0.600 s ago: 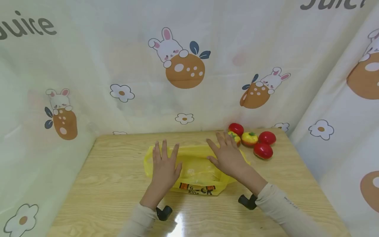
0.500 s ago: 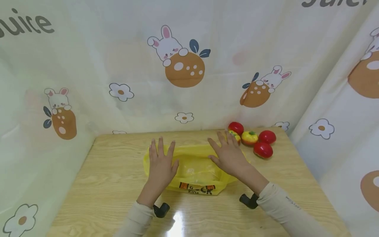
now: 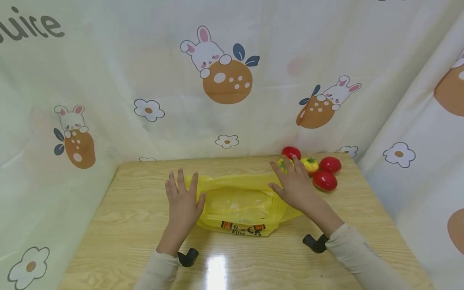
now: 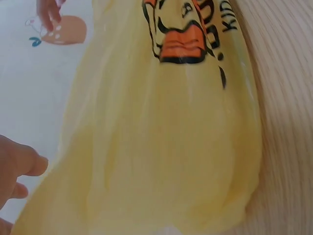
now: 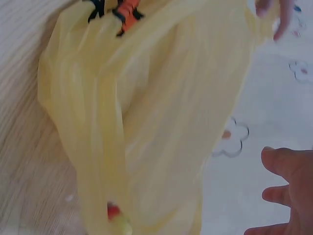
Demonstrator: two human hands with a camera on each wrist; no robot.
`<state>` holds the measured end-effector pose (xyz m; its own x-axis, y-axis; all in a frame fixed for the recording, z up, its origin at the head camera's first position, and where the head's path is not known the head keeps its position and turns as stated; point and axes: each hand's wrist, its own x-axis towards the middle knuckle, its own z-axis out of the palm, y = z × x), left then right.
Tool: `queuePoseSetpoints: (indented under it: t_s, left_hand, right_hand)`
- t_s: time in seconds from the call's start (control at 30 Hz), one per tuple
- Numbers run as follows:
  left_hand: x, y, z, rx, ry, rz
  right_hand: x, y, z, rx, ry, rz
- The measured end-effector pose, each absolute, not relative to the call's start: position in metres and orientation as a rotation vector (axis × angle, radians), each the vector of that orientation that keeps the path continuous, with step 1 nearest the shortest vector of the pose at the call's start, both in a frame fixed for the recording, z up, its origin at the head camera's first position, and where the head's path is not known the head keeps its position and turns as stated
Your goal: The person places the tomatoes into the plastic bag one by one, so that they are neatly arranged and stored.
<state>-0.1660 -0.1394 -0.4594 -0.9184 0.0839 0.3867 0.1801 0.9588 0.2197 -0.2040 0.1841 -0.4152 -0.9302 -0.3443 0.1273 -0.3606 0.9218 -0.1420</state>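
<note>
A yellow plastic bag (image 3: 235, 201) with black and orange print lies on the table, its mouth spread wide. At its left end is my left hand (image 3: 183, 207), fingers straight and spread. My right hand (image 3: 297, 187) hovers at the right end, fingers also extended. In the left wrist view, fingertips (image 4: 34, 164) show beside the bag (image 4: 156, 132), apart from it. The right wrist view has the right hand's fingers (image 5: 283, 161) clear of the bag (image 5: 171, 107). Neither hand grips anything.
Red round fruits (image 3: 324, 181) and yellow ones (image 3: 309, 165) with green tops sit at the back right of the wooden table (image 3: 137, 209), one partly behind my right hand. A patterned curtain (image 3: 152, 72) hangs behind. Black pieces (image 3: 188, 257) show at both wrists.
My hands have moved apart, the left one leftward and the right one rightward. The bag's back rim looks fuller and its mouth more spread. The fruits have stayed in place.
</note>
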Motion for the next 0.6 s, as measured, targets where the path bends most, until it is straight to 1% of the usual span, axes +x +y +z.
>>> queuePoseSetpoints:
  t_s: [0.17,0.3,0.47,0.6]
  left_hand:
    - [-0.161,-0.148,-0.463,-0.147,-2.696,-0.437]
    - [-0.157,-0.154,-0.468,-0.122,-2.658,-0.578]
    - [-0.158,-0.159,-0.477,-0.087,-2.571,-0.852]
    - [-0.158,-0.159,-0.479,-0.038,-2.523,-1.097]
  right_hand:
    - [-0.206,0.219,-0.41,0.439,-2.95,0.386]
    - [-0.211,0.254,-0.416,0.283,-2.861,0.432]
    - [-0.221,0.291,-0.449,0.074,-2.789,0.496]
    - [-0.222,0.309,-0.474,-0.076,-2.859,0.596]
